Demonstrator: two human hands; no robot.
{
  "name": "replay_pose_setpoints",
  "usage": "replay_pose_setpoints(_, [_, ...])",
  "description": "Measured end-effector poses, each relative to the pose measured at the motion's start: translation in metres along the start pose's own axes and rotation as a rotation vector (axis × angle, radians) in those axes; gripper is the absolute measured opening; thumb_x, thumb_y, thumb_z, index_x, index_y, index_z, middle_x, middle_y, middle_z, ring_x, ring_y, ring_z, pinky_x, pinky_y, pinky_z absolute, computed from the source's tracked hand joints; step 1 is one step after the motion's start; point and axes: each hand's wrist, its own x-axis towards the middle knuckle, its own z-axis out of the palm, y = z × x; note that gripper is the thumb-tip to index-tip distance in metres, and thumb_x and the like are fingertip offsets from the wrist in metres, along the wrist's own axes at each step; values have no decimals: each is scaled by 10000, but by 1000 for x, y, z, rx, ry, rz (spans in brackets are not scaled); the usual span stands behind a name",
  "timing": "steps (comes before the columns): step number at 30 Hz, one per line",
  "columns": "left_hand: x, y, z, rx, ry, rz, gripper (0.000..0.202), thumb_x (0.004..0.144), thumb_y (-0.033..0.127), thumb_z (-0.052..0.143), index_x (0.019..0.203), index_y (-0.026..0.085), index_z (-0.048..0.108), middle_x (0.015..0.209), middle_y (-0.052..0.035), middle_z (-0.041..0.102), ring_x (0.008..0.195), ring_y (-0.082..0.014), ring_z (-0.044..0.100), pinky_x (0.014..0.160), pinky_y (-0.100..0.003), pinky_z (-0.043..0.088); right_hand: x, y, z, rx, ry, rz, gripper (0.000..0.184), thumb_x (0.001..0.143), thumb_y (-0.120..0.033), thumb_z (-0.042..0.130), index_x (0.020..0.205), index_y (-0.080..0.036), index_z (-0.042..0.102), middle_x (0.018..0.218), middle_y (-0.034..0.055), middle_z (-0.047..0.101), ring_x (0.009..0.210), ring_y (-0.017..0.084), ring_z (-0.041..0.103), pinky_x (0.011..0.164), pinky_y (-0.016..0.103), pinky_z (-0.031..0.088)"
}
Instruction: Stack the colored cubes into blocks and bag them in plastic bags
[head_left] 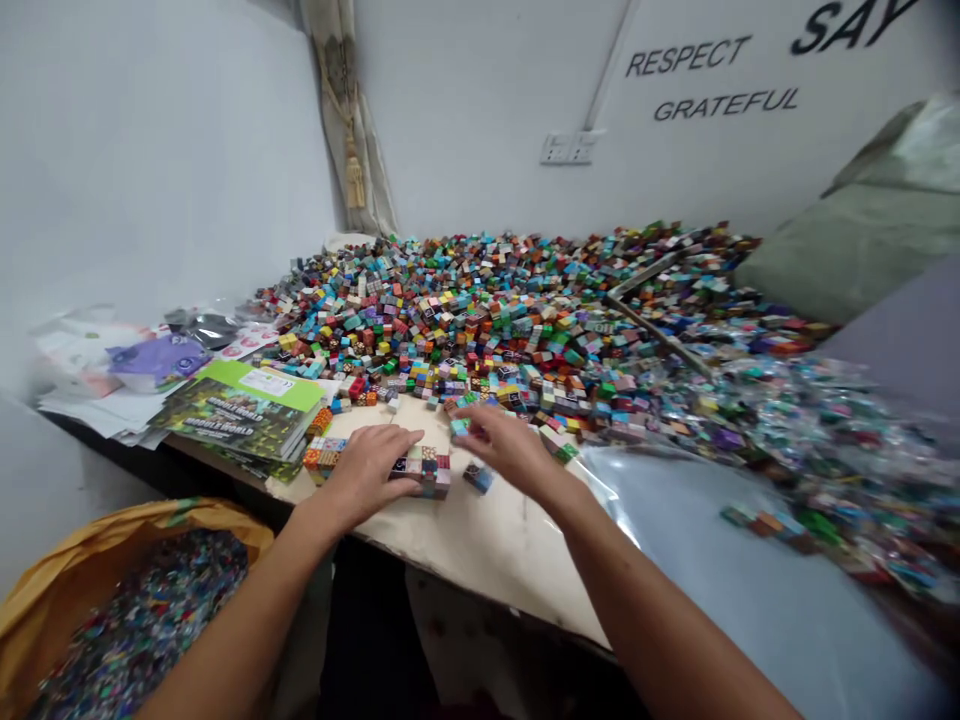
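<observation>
A block of small printed cubes [433,472] stands in rows on the cream tabletop near its front edge. My left hand [366,468] lies over the middle of it, with the fingers along the far side and the thumb at the near side. My right hand [504,446] is just right of the block, its fingers pinched on a light teal cube [459,428]; the fingertips partly hide it. A few loose blue-grey cubes [478,477] lie under the right hand, apart from the block.
Behind my hands, a large heap of mixed cubes [450,320] reaches the wall. At left lie printed booklets [240,412] and a purple packet [157,360]. Below is a yellow sack [225,515] of small colourful pieces. A plastic sheet [675,540] and bagged cubes [817,430] lie right.
</observation>
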Motion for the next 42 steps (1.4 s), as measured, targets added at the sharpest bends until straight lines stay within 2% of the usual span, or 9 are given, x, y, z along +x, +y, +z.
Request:
replay_pose_setpoints(3, [4,6,1,-2,-7,18,536,774,351,708,1253,200,522,1261,-106,593,1180,-274,522,979,-421,405,6,38,-1,-194,46,181,339,858,-230,577,1197,-212,577,1209,91,567,910,223,612,691,285,429])
replay_pose_setpoints(6, [7,9,5,-23,-33,5,413,801,303,678,1188,199,574,1208,-90,627,1133,-263,556,942,-400,429,12,57,8,-301,-17,167,448,821,-194,589,1265,-216,534,1246,93,534,903,217,611,656,273,417])
replay_pose_setpoints(11, [8,8,9,-53,-47,-15,363,824,281,647,1168,188,582,1184,-79,642,1108,-252,571,924,-394,431,16,54,22,-322,-18,136,380,835,-200,554,1215,-214,560,1196,99,554,855,218,610,642,281,390])
replay_pose_setpoints(17, [8,7,10,-56,-72,-42,373,834,314,634,1184,202,568,1181,-68,639,1096,-245,570,915,-390,423,17,61,20,-197,31,157,332,812,-271,596,1129,-185,548,1145,78,591,950,231,586,705,287,420])
replay_pose_setpoints(20, [8,6,12,-51,-80,-42,394,827,325,644,1194,208,559,1179,-65,640,1096,-248,569,919,-396,416,7,51,14,114,69,192,393,795,-336,618,1150,-201,518,1061,52,626,854,204,601,688,278,439])
replay_pose_setpoints(23, [8,5,13,-54,-75,-38,413,817,334,655,1198,210,554,1177,-64,638,1096,-253,568,921,-407,416,-8,24,11,371,9,86,352,792,-314,613,1121,-222,530,1001,33,639,838,195,602,713,286,445])
replay_pose_setpoints(29, [7,5,12,-69,-58,-26,393,827,346,635,1192,223,557,1178,-70,634,1099,-250,565,929,-404,417,-18,-19,17,73,-50,-120,265,762,-242,668,1016,-197,605,1021,64,660,948,252,587,791,367,394])
replay_pose_setpoints(37, [8,9,9,-70,-60,-36,380,818,316,646,1175,215,563,1182,-72,634,1100,-254,568,935,-414,417,-16,-4,46,113,17,-194,542,760,-234,656,1274,-183,491,1243,127,588,1084,293,559,888,425,411])
replay_pose_setpoints(42, [8,10,10,-48,-66,-34,377,810,312,658,1161,213,560,1178,-66,636,1089,-252,571,911,-403,423,-16,1,58,187,65,-226,545,761,-230,650,1279,-186,484,1223,132,596,1074,288,567,883,422,440])
